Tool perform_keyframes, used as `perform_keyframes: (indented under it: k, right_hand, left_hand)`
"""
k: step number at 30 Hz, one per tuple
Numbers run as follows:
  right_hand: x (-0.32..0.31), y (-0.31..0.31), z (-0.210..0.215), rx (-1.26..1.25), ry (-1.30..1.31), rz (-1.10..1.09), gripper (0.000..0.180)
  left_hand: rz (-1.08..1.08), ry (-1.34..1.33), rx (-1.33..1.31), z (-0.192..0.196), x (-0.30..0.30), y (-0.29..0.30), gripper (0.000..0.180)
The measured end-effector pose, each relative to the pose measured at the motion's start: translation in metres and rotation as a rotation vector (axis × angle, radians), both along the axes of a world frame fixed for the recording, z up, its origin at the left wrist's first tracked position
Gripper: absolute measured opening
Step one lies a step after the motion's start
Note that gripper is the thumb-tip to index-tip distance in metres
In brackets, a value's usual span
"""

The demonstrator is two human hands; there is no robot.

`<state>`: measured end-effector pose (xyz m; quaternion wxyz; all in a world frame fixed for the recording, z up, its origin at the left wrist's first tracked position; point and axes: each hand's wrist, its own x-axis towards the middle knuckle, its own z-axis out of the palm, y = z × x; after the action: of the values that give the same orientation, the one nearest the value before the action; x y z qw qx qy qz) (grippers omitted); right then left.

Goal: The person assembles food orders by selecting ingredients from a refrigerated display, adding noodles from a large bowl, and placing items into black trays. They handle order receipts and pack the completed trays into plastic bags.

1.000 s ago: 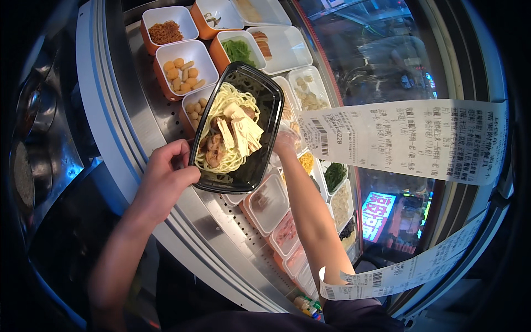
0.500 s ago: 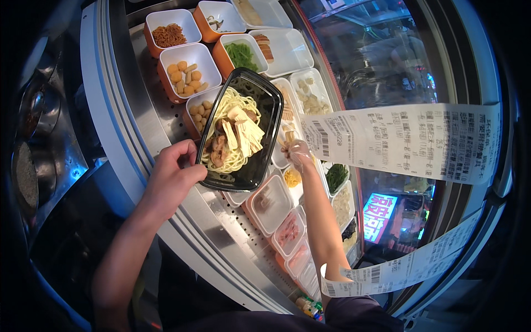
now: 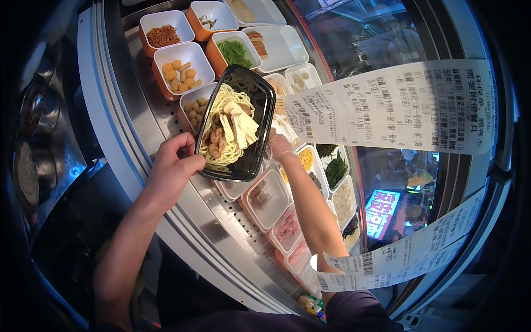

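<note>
My left hand pinches the near-left rim of a black plastic takeaway container, held tilted above the food tubs. Inside lie yellow noodles, browned meat pieces and pale yellow strips heaped on top. My right hand, in a clear thin glove, is at the container's right side, low among the tubs. Its fingertips are partly hidden by the container's edge, so whether they hold anything does not show. A white tub of yellow shreds sits beside the right wrist.
Orange-and-white tubs hold fried bits, yellow balls, green strips and round beans. Leafy greens and pink meat lie farther right. Two printed paper slips hang in: an upper slip and a lower slip across my right forearm.
My right hand has come left and nearer, from a tub of pale strips to the black container's side. The container has shifted slightly left. The paper slips have swung.
</note>
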<state>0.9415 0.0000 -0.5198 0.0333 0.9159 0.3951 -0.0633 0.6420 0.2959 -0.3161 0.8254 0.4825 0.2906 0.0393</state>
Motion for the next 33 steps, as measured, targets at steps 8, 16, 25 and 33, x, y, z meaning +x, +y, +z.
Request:
perform_keyframes:
  k: [8, 16, 25, 33]
  right_hand:
    - [-0.013, -0.030, 0.069, 0.533, 0.892, -0.314, 0.025]
    - [-0.121, 0.095, 0.281, 0.563, 0.737, -0.351, 0.041]
    - [-0.040, 0.006, 0.144, 0.232, -0.144, -0.317, 0.053]
    - [0.004, -0.011, 0.080, 0.479, -0.296, -0.431, 0.038]
  left_hand:
    - [0.018, 0.011, 0.000, 0.005, -0.005, 0.003, 0.021]
    - [-0.044, 0.014, -0.161, -0.010, 0.003, -0.003, 0.022]
    - [0.084, -0.041, -0.091, 0.033, -0.072, 0.006, 0.016]
    - [0.251, 0.022, -0.153, 0.048, -0.120, 0.020, 0.026]
